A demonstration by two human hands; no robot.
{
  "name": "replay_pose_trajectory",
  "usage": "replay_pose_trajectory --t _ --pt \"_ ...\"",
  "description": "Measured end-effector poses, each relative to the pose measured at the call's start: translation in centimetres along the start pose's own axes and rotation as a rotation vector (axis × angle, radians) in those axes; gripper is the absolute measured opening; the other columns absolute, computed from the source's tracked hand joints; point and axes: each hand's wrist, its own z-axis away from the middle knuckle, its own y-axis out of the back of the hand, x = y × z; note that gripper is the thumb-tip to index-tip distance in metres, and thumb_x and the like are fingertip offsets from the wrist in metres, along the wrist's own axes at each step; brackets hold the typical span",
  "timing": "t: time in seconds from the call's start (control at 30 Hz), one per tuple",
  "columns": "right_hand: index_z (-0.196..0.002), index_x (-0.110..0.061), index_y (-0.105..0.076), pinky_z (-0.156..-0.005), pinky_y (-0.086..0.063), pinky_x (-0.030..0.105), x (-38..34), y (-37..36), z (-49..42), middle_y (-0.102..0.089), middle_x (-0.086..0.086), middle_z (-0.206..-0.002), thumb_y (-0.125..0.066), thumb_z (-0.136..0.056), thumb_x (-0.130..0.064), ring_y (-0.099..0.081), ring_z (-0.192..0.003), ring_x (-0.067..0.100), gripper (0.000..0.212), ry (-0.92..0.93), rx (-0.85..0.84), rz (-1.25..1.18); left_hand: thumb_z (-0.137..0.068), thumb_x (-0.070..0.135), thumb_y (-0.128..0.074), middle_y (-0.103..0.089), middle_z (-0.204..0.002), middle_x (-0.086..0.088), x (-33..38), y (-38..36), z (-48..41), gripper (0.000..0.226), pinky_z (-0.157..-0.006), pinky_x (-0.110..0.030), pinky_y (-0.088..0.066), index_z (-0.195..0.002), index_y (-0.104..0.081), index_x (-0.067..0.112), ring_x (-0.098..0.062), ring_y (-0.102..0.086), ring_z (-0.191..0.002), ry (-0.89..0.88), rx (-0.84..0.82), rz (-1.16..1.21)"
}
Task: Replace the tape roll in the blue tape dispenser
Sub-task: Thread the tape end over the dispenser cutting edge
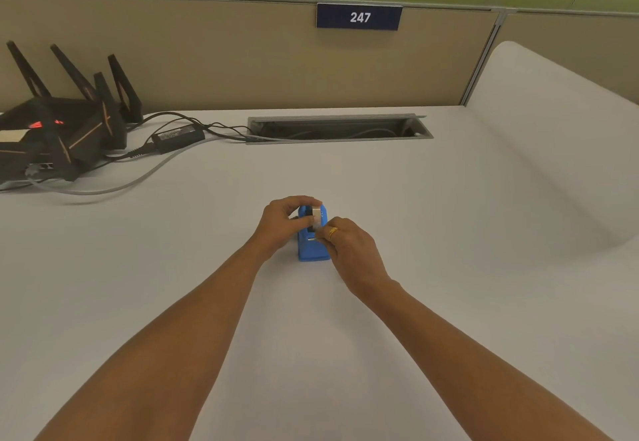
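**Small roll, light dispenser: steady the base, pinch the rim**

Both bare forearms reach up from the near edge of the pale desk (pixel 449 198) and meet at its middle. Right hand (pixel 352 250), a gold ring (pixel 332 232) on one finger, is curled against the right side of the blue tape dispenser (pixel 311 248); its fingertips look pinched near the cutter end, perhaps on a loose strip of tape, though that is too small to tell. Left hand (pixel 281 224) is closed on the tape roll (pixel 316 212), thumb and forefinger gripping the rim where it sits at the top of the dispenser's cradle.

Judging by size, the dispenser is light, hard plastic that would slide or tip easily, so it wants holding by its side walls. The roll should be stiff at the core, sticky at the free end, and best taken by its flat faces.

Farther back, left, sit a black router (pixel 58 129), its power brick (pixel 178 136) and cables. A cable slot (pixel 339 128) opens before the partition, under a plate reading 247 (pixel 359 17).
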Motion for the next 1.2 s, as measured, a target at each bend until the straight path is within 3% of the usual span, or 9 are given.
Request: replay_pose_trajectory --t 0.27,0.37,0.47,0.6,0.77,0.97,1.2 --pt "-0.106 -0.003 -0.058 -0.074 -0.032 0.018 0.1 -0.7 0.3 -0.059 0.015 -0.107 -0.046 -0.091 -0.008 -0.052 -0.09 0.023 0.02 -0.009 -0.071 -0.003 -0.079 0.007 -0.064 -0.064 -0.103 0.002 0.2 -0.1 0.0 0.02 -0.098 -0.027 -0.039 -0.094 -0.066 0.019 -0.014 -0.057 -0.105 0.011 0.017 0.029" --pt "-0.106 -0.002 -0.059 -0.073 -0.044 0.024 0.0 -0.7 0.3 -0.062 0.017 -0.105 -0.056 -0.085 -0.004 -0.058 -0.089 0.026 0.021 0.087 -0.048 0.061 -0.079 0.007 -0.063 -0.064 -0.105 0.001 0.2 -0.1 0.0 0.02 -0.1 -0.029 -0.04 -0.096 -0.066 0.016 -0.016 -0.057 -0.107 0.019 0.017 0.025" --pt "-0.113 -0.002 -0.056 -0.079 -0.047 0.029 -0.1 -0.6 0.5 -0.06 0.018 -0.111 -0.054 -0.086 -0.002 -0.057 -0.095 0.029 0.026 0.1 -0.106 0.116 -0.079 0.007 -0.063 -0.063 -0.105 0.0 0.3 -0.1 0.1 0.019 -0.101 -0.031 -0.039 -0.096 -0.066 0.016 -0.015 -0.056 -0.107 0.025 0.019 0.026" --pt "-0.095 0.004 -0.065 -0.058 -0.053 0.032 -0.4 -0.3 0.8 -0.068 0.021 -0.087 -0.069 -0.066 0.012 -0.064 -0.074 0.035 0.03 0.144 -0.076 0.14 -0.079 0.007 -0.063 -0.063 -0.105 0.002 0.3 -0.1 0.2 0.019 -0.102 -0.032 -0.04 -0.093 -0.066 0.02 -0.016 -0.056 -0.108 0.016 0.021 0.027" --pt "-0.078 -0.001 -0.068 -0.043 -0.048 0.02 -0.6 0.0 0.9 -0.068 0.011 -0.068 -0.083 -0.045 0.01 -0.064 -0.057 0.023 0.038 0.191 -0.009 0.192 -0.079 0.007 -0.064 -0.063 -0.105 0.003 0.3 -0.1 0.2 0.02 -0.102 -0.033 -0.039 -0.093 -0.066 0.02 -0.014 -0.056 -0.106 0.011 0.021 0.014" --pt "-0.075 -0.008 -0.071 -0.043 -0.045 0.015 -0.4 -0.2 1.2 -0.069 0.001 -0.065 -0.09 -0.041 -0.005 -0.064 -0.058 0.014 0.039 0.278 0.038 0.25 -0.078 0.007 -0.064 -0.062 -0.106 0.003 0.3 -0.2 0.3 0.02 -0.102 -0.032 -0.039 -0.096 -0.066 0.016 -0.015 -0.055 -0.108 0.005 0.02 0.009" --pt "-0.069 -0.011 -0.071 -0.041 -0.042 0.014 0.1 -0.5 1.1 -0.067 -0.001 -0.061 -0.091 -0.04 -0.008 -0.063 -0.056 0.013 0.035 0.353 0.091 0.296 -0.079 0.005 -0.063 -0.062 -0.107 0.003 0.3 -0.2 0.3 0.021 -0.101 -0.03 -0.038 -0.098 -0.065 0.013 -0.012 -0.055 -0.106 -0.006 0.013 0.002"
